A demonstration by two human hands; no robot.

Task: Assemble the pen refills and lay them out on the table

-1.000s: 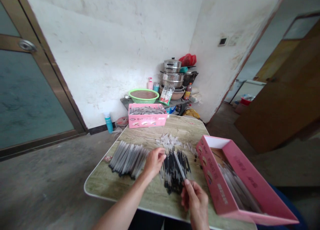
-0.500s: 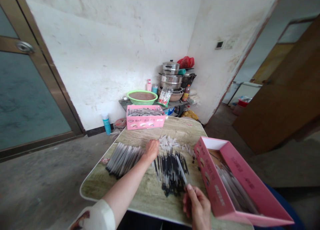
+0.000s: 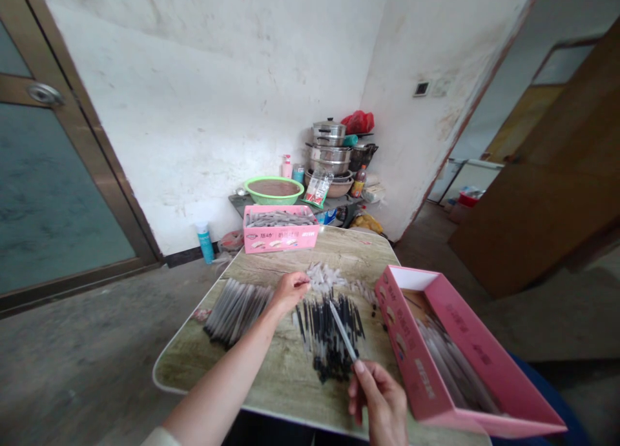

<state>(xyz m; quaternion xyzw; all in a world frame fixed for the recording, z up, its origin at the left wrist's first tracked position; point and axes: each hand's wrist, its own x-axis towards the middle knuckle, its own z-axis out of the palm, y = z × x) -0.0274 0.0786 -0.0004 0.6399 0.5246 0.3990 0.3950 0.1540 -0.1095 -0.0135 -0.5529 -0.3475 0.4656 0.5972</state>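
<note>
Gripping a pen (image 3: 343, 330) in the right hand (image 3: 382, 397), left hand (image 3: 290, 290) near white pieces (image 3: 325, 277), its grip unclear.

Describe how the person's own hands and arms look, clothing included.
Both the left hand and the right hand are bare. The left forearm is uncovered up to a pale sleeve at the picture's bottom edge. No watch or bracelet shows there. Any right sleeve is out of view.

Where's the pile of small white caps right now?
Head view: the white caps lie near mid-table, just right of the left hand and beyond the black pen-like sticks; the nearer pink box is further right.
</note>
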